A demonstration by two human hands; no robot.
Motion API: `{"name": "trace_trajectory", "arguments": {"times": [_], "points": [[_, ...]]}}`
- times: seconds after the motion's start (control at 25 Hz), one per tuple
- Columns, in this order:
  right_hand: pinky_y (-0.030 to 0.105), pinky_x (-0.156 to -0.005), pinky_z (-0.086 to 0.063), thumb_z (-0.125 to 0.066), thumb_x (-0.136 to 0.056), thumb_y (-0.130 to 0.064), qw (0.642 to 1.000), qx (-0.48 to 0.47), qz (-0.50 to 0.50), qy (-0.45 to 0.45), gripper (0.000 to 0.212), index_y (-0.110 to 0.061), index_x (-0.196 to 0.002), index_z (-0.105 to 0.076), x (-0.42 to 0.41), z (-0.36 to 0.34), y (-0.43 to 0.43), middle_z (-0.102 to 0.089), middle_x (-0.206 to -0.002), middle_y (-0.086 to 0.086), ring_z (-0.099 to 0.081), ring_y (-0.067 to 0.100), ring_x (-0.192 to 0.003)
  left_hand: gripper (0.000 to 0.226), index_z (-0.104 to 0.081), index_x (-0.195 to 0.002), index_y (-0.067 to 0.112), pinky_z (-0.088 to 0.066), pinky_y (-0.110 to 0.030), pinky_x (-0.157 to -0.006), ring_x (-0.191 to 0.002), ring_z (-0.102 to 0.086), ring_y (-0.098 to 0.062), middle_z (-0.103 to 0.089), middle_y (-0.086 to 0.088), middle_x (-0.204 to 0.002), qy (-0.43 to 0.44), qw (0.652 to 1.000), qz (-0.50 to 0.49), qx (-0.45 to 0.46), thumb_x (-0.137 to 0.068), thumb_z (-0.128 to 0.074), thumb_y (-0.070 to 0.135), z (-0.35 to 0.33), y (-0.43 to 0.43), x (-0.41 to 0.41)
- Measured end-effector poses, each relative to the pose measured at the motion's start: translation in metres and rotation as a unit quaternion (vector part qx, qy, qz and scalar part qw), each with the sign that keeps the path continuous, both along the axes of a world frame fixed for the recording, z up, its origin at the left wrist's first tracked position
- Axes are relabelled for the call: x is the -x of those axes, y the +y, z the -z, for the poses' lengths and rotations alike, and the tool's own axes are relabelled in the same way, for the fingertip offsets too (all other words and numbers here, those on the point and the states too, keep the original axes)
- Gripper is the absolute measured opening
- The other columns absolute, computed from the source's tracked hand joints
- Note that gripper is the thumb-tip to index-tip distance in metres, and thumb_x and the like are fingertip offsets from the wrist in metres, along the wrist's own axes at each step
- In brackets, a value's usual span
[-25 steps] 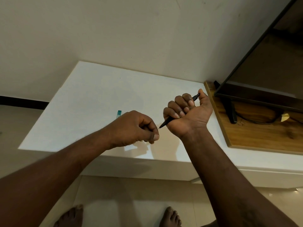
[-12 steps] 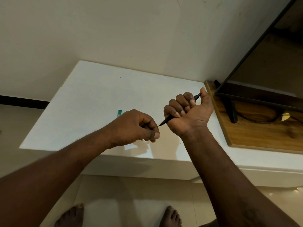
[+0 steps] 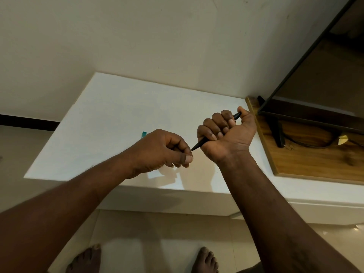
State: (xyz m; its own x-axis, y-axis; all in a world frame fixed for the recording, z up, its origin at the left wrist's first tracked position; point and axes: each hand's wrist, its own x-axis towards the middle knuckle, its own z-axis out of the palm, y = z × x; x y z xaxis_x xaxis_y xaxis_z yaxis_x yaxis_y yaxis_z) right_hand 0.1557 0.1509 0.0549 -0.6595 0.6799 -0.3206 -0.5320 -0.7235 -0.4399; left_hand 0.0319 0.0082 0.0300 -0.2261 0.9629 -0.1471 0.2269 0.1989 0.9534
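From my remote seat I look down over a pale wall (image 3: 137,36) and a white counter (image 3: 118,115) that juts out from it above a tiled floor (image 3: 157,243). At the right a dark flat screen (image 3: 325,66) stands on a wooden board (image 3: 315,160) that lies on the counter, with a black cable (image 3: 315,145) looping beneath it. Two bare forearms reach up from the bottom edge and meet above the counter's near edge. The right hand (image 3: 226,134) is turned palm towards me, all four fingers wrapped tightly round a black pen (image 3: 199,144), the thumb capping its upper end. The pen slants down to the left and its point meets the forefinger tip of the left hand (image 3: 163,150). That hand is curled in, knuckles up, thumb laid against the forefinger; I cannot tell whether it pinches the point or only touches it. A small teal strip (image 3: 144,134) lies on the counter just behind the left hand
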Motion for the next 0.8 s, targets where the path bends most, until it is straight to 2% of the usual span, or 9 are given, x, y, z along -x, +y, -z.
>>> {"name": "trace_trajectory", "arguments": {"times": [0.24,0.4,0.64,0.72,0.8], "points": [[0.023,-0.044,-0.014,-0.053,-0.095,-0.058,1.000,-0.001,-0.015,0.004,0.056,-0.021,-0.058,-0.034,0.001,-0.003,-0.002,-0.021,-0.051,-0.007,-0.016,0.010,-0.040,0.003,-0.080,-0.090,0.019,-0.058,-0.029,-0.076,-0.086,-0.077,-0.018,-0.082,-0.004,-0.088,-0.044,0.999,0.005,0.012,-0.089,-0.078,0.018,0.001,-0.002,0.004],[0.023,-0.043,-0.014,-0.054,-0.093,-0.049,1.000,-0.007,-0.006,0.002,0.049,-0.021,-0.058,-0.035,0.001,-0.004,-0.002,-0.021,-0.051,-0.007,-0.016,0.011,-0.040,0.004,-0.081,-0.092,0.017,-0.059,-0.024,-0.073,-0.086,-0.077,-0.019,-0.081,-0.007,-0.091,-0.084,0.996,0.023,0.031,-0.090,-0.077,0.018,0.001,-0.002,0.006],[0.023,-0.044,-0.013,-0.054,-0.093,-0.052,1.000,-0.001,-0.005,0.004,0.052,-0.020,-0.057,-0.034,0.000,-0.005,-0.001,-0.020,-0.052,-0.007,-0.016,0.011,-0.040,0.029,-0.082,-0.100,0.016,-0.059,-0.028,-0.077,-0.086,-0.075,-0.020,-0.081,-0.011,-0.101,-0.164,0.985,0.019,0.045,-0.084,-0.080,0.041,-0.001,-0.003,0.011],[0.022,-0.043,-0.015,-0.053,-0.093,-0.048,1.000,0.003,0.000,0.010,0.048,-0.020,-0.057,-0.035,0.001,-0.006,0.000,-0.021,-0.052,-0.007,-0.016,0.011,-0.039,0.041,-0.082,-0.100,0.016,-0.060,-0.029,-0.077,-0.086,-0.075,-0.020,-0.080,-0.011,-0.101,-0.178,0.983,0.002,0.053,-0.082,-0.075,0.052,0.001,-0.003,0.012],[0.022,-0.042,-0.017,-0.054,-0.093,-0.049,1.000,0.007,0.002,0.022,0.049,-0.020,-0.058,-0.036,0.001,-0.006,-0.001,-0.022,-0.051,-0.007,-0.017,0.011,-0.039,0.044,-0.082,-0.100,0.015,-0.059,-0.030,-0.076,-0.085,-0.075,-0.019,-0.080,-0.011,-0.101,-0.196,0.979,-0.018,0.059,-0.082,-0.073,0.054,0.003,-0.003,0.014]]}}
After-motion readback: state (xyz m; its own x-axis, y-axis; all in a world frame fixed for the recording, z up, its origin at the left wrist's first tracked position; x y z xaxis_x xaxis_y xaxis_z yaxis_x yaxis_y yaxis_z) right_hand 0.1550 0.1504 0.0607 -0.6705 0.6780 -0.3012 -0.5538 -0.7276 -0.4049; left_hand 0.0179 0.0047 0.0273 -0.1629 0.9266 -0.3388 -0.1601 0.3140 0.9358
